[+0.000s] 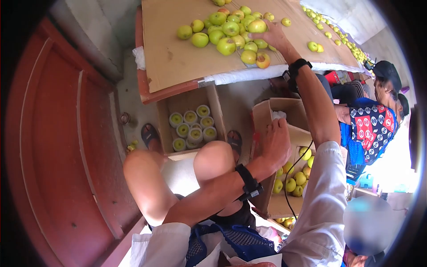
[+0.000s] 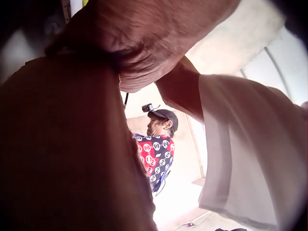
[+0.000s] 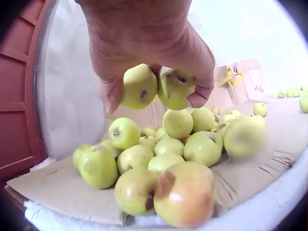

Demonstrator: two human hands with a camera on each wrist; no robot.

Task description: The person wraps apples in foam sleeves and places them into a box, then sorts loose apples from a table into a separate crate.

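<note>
In the right wrist view, my right hand grips two green apples side by side, a left one and a right one, between thumb and fingers. They hang over a heap of yellow-green apples, some with brown spots. The head view shows this right hand at the heap's right side on the cardboard-covered table. My left hand is at a cardboard box, its fingertips beside white packing material; I cannot tell whether they pinch it.
Between my feet, an open carton holds several apples in white foam sleeves. More loose apples fill a box under my right arm. A dark cable hangs there. Another person sits at the right; a red door stands left.
</note>
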